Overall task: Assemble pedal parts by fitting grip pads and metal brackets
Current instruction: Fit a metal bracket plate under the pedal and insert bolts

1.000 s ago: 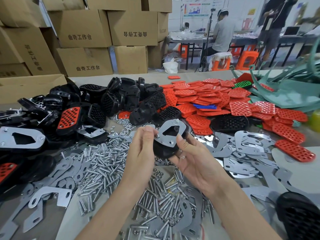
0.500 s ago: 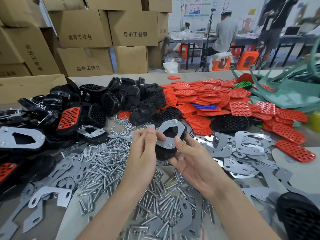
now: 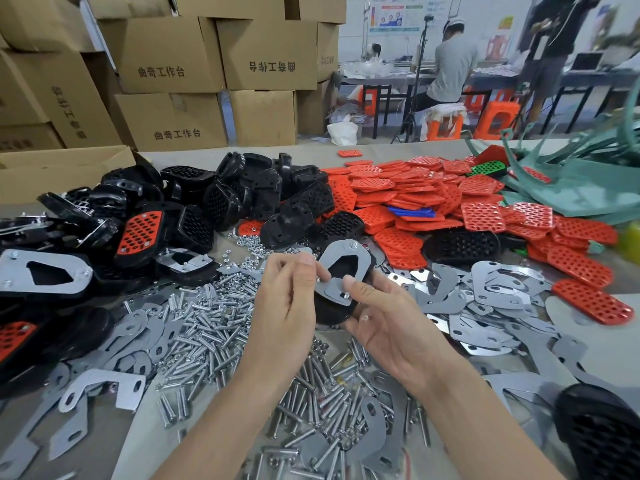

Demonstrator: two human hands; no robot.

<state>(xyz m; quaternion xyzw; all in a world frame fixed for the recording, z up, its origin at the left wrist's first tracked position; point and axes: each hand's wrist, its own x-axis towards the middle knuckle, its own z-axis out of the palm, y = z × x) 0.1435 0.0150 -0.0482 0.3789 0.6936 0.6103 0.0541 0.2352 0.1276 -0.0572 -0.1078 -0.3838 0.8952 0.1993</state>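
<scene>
Left of centre in the frame, a heap of loose silver bolts (image 3: 207, 323) lies on the table, with small nuts (image 3: 249, 251) scattered just above it.

At centre, the left hand (image 3: 287, 306) rises from the lower edge with its back to the camera. Its fingertips (image 3: 308, 263) are drawn together in a narrow pinch at the left edge of a grey metal bracket (image 3: 334, 259). Whether a nut sits inside that pinch is too small to tell.

The bracket lies flat on a black pedal body (image 3: 329, 313), held just above the table at centre frame. Bolt ends poke up through the bracket's holes.

Right of centre, the right hand (image 3: 394, 327) cups the pedal body from beneath, palm up and fingers curled round it. Its thumb (image 3: 351, 284) presses on the near end of the bracket.

The step in hand looks like seating and fastening the bracket. To do it well:
- Hold the plate flush under the thumb so the holes stay lined up with the bolts.
- Start each nut squarely with light finger turns.
- Keep the pedal level so nothing drops out.

Further right, loose brackets (image 3: 491, 289) cover the table. Red grip pads (image 3: 415, 195) are heaped in the upper right.
</scene>
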